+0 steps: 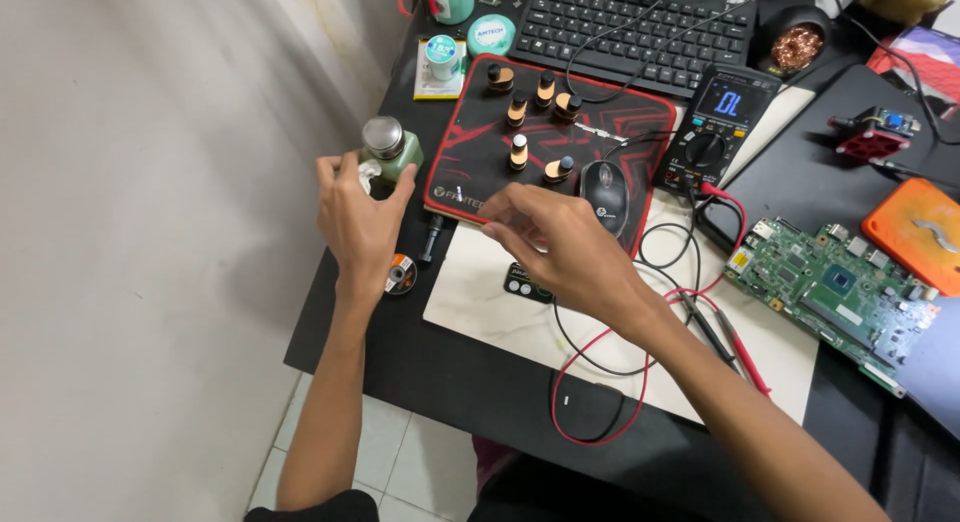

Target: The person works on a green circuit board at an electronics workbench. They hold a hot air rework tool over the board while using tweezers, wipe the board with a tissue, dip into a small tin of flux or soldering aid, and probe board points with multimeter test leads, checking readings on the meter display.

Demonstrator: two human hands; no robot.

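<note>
My left hand (358, 217) grips a small green bottle (396, 157) with a round metal cap, plus a bit of white tissue against it, at the left edge of the black desk (440, 367). My right hand (560, 244) hovers palm down over the near edge of the red-and-black mouse mat (480, 157), fingers pinched together; whether anything small is held between them cannot be told. Several small tan bottles with dark caps (518, 150) stand on the mat. A black mouse (604, 194) lies just beyond my right hand.
A multimeter (722, 122) with red and black leads (640, 382) sits right of the mat. A green circuit board (835, 282), orange case (915, 232), black keyboard (640, 27), brass-wool holder (795, 44), solder reels (442, 57) and a white slab (480, 302) fill the desk. Tiled floor lies left.
</note>
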